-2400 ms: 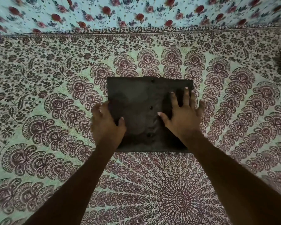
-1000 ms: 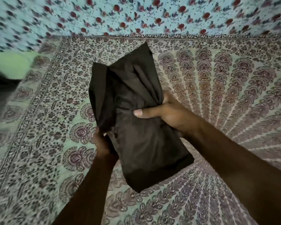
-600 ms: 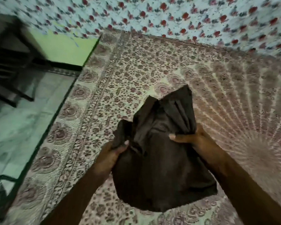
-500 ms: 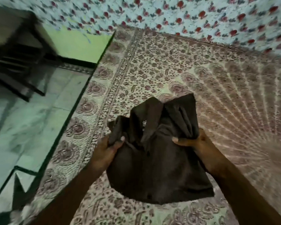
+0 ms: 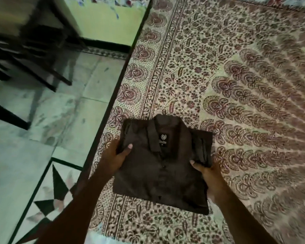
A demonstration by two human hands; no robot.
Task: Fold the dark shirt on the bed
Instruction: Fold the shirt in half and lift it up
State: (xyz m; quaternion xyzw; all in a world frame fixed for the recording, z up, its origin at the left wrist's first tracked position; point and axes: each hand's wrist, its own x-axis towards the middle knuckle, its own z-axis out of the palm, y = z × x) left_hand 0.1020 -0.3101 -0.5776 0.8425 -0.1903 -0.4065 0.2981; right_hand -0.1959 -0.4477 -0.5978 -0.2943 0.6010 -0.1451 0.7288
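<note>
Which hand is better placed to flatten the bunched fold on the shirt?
Probably the right hand: its thumb lies just below the bunched fold; the left hand grips the shirt opposite.

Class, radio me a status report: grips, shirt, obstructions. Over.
Left grip and right grip pinch sides of dark shirt. Shirt folded, collar up, on bedspread near its edge. Nothing on top.

Pale tiled floor (image 5: 69, 111) with black star inlay (image 5: 58, 182), dark furniture (image 5: 16, 44), green wall (image 5: 104, 23) behind.
</note>
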